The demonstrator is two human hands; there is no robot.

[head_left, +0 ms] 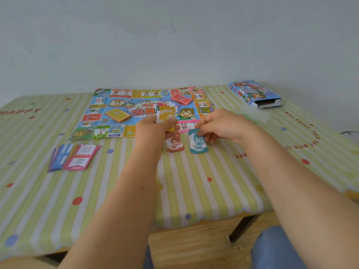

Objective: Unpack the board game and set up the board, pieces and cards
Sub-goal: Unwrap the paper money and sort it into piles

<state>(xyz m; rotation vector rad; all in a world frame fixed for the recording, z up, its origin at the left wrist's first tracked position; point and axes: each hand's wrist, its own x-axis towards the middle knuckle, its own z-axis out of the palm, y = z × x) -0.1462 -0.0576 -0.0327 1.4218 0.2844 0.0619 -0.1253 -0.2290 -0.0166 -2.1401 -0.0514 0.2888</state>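
Plainly the right hand is nearer: its fingertips pinch the top edge of the 100 note, which lies lengthwise down the frame at centre, just right of the 50 note. The left hand grips an upright stack above them.

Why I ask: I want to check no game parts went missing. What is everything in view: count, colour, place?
Board: 1, mostly blue, flat at table's far middle.
Yellow cards: 1 stack, on board's left half.
Red cards: 1 stack, on board's far right.
Fanned cards: several, pink and blue, table's near left.
50 notes: small pile, brown, just before the board.
100 note: 1 seen, teal, right of the 50 notes.
Yellow notes: a bundle, held up over the board's near edge.
Box: 1, blue, open, table's far right.
Tablecloth: 1, green-white stripes, dots.
Left hand: grips yellow notes.
Right hand: pinches the 100 note.
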